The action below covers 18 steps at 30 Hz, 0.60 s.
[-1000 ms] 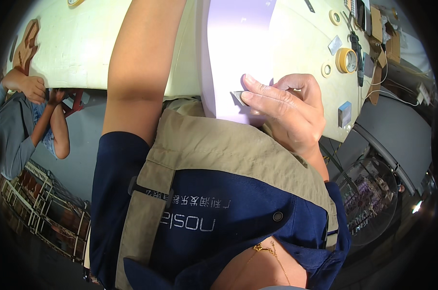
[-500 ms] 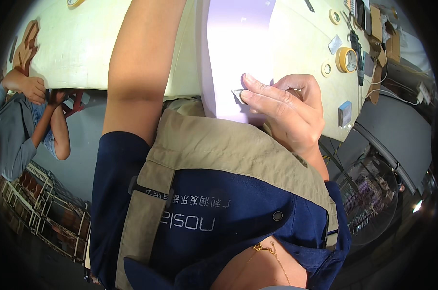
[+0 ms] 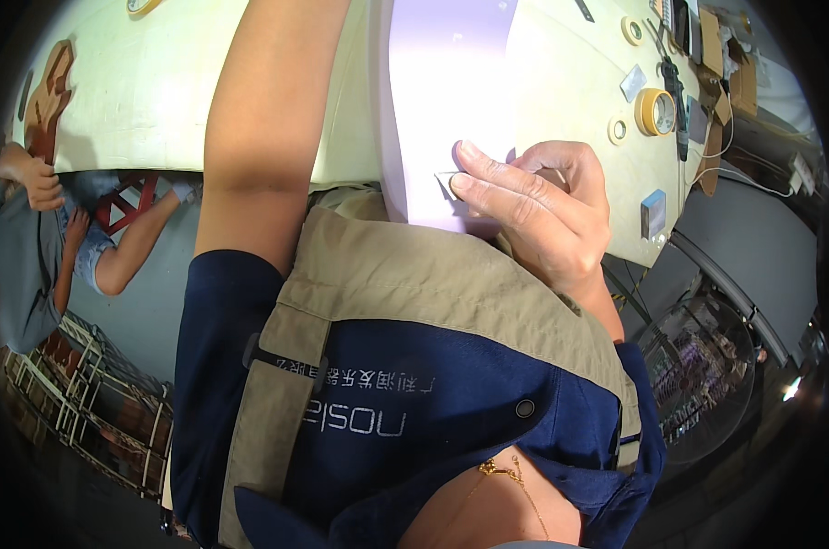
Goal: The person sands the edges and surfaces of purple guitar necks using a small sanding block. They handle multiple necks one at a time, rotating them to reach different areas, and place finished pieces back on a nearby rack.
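A glossy pale purple panel with curved sides point(image 3: 446, 101) lies on the table in front of me, its near end against my apron; bright light washes out its middle. My right hand point(image 3: 547, 206) is over its near right part, with fingers and thumb pinched together. Between the fingertips is a small thin flat piece point(image 3: 446, 182) with a pointed corner, held close to the purple surface; what it is made of I cannot make out. My left forearm point(image 3: 273, 119) reaches forward along the panel's left side, and the left hand lies beyond the upper edge of the picture.
The pale table point(image 3: 140, 128) carries tape rolls point(image 3: 655, 113), a small blue box point(image 3: 652, 214) and a dark long tool point(image 3: 675, 101) on the right. At far left, another person's hand point(image 3: 41, 183) is near a brown wooden body point(image 3: 48, 101). A fan point(image 3: 698, 375) stands lower right.
My right hand and the purple panel have shifted very slightly left, with the pinch kept. At the far left, the other person's hand has moved left and down, and more of a leg shows.
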Tool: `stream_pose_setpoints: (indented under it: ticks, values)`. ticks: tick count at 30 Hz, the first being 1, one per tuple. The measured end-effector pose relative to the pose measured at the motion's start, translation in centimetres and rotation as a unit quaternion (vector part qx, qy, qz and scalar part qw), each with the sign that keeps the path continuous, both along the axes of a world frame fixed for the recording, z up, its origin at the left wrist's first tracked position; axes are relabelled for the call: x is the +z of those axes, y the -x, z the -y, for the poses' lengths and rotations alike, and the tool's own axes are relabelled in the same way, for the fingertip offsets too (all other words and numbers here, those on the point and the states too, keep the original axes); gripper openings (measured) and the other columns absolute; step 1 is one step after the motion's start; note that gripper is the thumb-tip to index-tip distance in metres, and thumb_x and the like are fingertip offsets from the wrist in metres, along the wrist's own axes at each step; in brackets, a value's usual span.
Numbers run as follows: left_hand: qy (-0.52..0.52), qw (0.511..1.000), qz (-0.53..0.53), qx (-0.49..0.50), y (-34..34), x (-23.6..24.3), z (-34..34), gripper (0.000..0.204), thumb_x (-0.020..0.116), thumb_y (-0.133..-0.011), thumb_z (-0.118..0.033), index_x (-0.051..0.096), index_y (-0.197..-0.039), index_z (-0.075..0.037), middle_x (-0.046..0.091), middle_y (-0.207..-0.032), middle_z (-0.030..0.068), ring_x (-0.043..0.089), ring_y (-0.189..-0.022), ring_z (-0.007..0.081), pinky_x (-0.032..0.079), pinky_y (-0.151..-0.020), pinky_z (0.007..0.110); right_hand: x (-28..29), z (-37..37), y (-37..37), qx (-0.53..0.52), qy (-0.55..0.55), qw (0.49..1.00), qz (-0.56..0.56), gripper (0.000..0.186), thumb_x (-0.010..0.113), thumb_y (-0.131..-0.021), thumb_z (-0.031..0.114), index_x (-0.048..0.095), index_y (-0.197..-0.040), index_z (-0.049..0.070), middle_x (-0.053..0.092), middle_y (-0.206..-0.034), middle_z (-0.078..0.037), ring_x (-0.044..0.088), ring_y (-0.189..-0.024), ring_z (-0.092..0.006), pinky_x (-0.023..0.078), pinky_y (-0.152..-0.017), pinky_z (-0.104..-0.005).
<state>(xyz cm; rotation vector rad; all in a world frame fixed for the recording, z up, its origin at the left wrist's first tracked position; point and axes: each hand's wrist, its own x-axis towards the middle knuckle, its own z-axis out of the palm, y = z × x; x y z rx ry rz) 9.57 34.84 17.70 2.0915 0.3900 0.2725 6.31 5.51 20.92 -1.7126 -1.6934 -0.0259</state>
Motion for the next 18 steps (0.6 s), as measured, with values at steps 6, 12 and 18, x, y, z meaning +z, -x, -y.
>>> stream_pose_setpoints:
  ticks: [6,12,18]
  values:
    - [-0.013,1.0,-0.002,0.0,0.1,0.0,-0.2,0.05,0.047,-0.097,-0.053,0.063,-0.099,-0.006,0.052,-0.07,-0.0006,0.043,-0.063,0.0127,0.038,-0.059,0.028,0.5,0.2,-0.3,0.012,0.028,0.996,-0.085,0.025,0.075,-0.063,0.01,0.075,-0.088,0.009,0.074,-0.097,-0.002,0.052,-0.071,-0.0161,0.044,-0.062,-0.0245]
    - [0.003,1.0,0.0,-0.019,-0.4,-3.4,-2.9,0.054,0.047,-0.097,-0.053,0.061,-0.115,-0.004,0.063,-0.093,0.0057,0.053,-0.082,0.0166,0.044,-0.074,0.03,0.9,1.7,-2.0,-0.044,-0.002,0.96,-0.276,0.022,0.073,-0.074,0.005,0.074,-0.096,0.006,0.074,-0.099,-0.006,0.048,-0.076,-0.0156,0.041,-0.073,-0.0254]
    - [0.071,0.996,0.018,-0.053,-1.5,-9.8,-6.5,0.055,0.048,-0.099,-0.046,0.057,-0.128,0.0,0.063,-0.118,0.0082,0.055,-0.103,0.018,0.044,-0.091,0.03,0.3,2.9,-1.9,-0.121,-0.004,0.932,-0.343,0.016,0.07,-0.08,0.004,0.072,-0.096,0.002,0.073,-0.099,-0.008,0.05,-0.08,-0.016,0.043,-0.076,-0.0267]
